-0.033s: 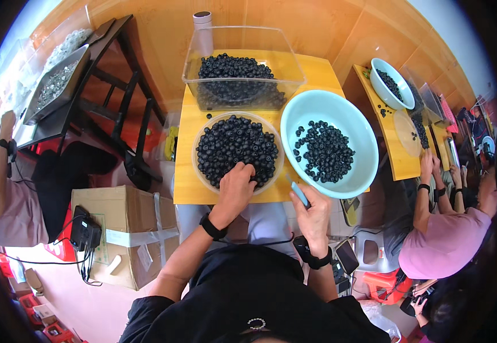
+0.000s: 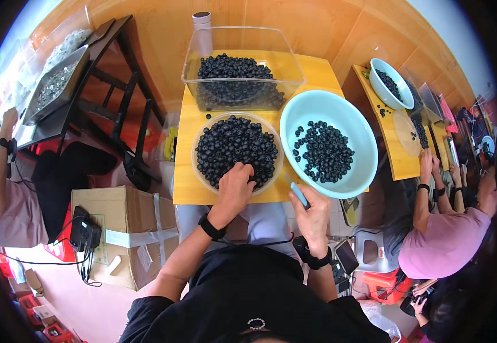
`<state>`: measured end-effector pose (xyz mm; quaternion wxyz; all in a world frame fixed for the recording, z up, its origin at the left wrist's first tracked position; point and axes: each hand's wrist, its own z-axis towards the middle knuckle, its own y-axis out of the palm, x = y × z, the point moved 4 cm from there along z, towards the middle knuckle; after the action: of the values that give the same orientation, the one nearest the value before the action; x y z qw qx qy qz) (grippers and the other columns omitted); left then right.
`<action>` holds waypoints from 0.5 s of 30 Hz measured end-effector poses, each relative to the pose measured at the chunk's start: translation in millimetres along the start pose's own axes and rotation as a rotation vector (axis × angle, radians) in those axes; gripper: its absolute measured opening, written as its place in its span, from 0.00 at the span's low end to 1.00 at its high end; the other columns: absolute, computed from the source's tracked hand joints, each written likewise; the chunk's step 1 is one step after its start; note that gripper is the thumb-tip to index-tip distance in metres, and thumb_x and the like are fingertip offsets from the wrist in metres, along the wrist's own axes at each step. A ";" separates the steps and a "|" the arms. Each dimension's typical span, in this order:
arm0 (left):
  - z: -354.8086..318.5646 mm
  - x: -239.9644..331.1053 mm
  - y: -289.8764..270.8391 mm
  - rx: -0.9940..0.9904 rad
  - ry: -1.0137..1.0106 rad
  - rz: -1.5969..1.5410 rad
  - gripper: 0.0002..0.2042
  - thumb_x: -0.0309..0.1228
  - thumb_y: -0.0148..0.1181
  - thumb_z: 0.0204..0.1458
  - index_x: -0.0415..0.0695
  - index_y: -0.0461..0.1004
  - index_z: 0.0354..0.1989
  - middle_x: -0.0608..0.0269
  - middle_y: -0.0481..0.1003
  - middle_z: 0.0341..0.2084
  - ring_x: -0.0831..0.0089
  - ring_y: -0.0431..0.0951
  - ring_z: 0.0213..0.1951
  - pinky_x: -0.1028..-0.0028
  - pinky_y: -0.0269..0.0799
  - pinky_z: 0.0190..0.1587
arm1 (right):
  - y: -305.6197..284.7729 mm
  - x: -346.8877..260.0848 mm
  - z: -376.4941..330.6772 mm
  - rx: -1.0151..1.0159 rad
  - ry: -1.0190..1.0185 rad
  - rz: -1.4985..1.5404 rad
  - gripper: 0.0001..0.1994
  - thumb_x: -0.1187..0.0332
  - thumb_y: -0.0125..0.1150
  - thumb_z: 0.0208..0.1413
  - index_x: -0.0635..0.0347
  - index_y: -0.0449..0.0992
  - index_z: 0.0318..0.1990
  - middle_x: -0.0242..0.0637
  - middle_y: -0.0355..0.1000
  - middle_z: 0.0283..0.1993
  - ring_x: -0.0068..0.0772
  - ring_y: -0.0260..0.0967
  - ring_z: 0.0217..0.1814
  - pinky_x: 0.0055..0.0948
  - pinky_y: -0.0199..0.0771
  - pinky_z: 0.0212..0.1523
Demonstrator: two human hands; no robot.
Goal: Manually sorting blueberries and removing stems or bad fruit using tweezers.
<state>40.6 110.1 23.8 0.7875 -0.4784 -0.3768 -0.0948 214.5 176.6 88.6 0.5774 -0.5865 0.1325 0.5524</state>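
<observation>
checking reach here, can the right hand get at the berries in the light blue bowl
Probably yes: the right hand sits at the light blue bowl rim, holding a small blue tool; nothing lies between it and the dark berries.

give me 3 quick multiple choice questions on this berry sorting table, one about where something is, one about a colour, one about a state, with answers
1. Where does the clear plastic bin stand?
A. at the far side of the yellow table, beyond the round tray
B. on the cardboard box
C. on the floor

2. What colour is the big bowl on the right of the table?
A. red
B. light blue
C. black

3. What is the left hand doing?
A. resting on the person's lap
B. holding a phone
C. resting on the dark berries in the round tray

Answers:
1 A, the bin sits at the table's far edge, behind the tray.
2 B, its rim and inside are pale blue.
3 C, its fingers lie among the berries, while the right hand pinches a small light blue tool.
</observation>
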 end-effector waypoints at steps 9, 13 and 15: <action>-0.2 -7.2 -3.5 0.007 0.028 -0.036 0.09 0.22 0.63 0.40 0.38 0.69 0.29 0.53 0.70 0.25 0.51 0.73 0.30 0.60 0.67 0.32 | 7.5 4.6 -4.3 -0.066 -0.001 0.002 0.06 0.77 0.62 0.49 0.65 0.77 0.35 0.42 0.71 0.25 0.36 0.68 0.22 0.29 0.64 0.23; 0.5 -1.0 -4.8 0.046 0.128 -0.057 0.07 0.21 0.60 0.44 0.38 0.70 0.30 0.51 0.70 0.24 0.49 0.72 0.31 0.59 0.67 0.32 | 11.2 5.0 -4.4 -0.072 0.039 0.013 0.06 0.77 0.62 0.49 0.66 0.77 0.35 0.43 0.71 0.25 0.37 0.69 0.23 0.30 0.65 0.24; -0.2 -5.6 -4.4 0.068 0.131 -0.075 0.07 0.21 0.60 0.45 0.39 0.71 0.33 0.51 0.70 0.24 0.51 0.73 0.30 0.61 0.68 0.32 | 13.6 7.6 -4.3 -0.063 0.002 0.014 0.06 0.77 0.62 0.49 0.66 0.77 0.36 0.41 0.70 0.23 0.31 0.65 0.22 0.27 0.63 0.23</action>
<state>34.6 106.4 23.0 0.8221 -0.4299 -0.3452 -0.1423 208.6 172.6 74.2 0.5546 -0.6041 0.1194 0.5596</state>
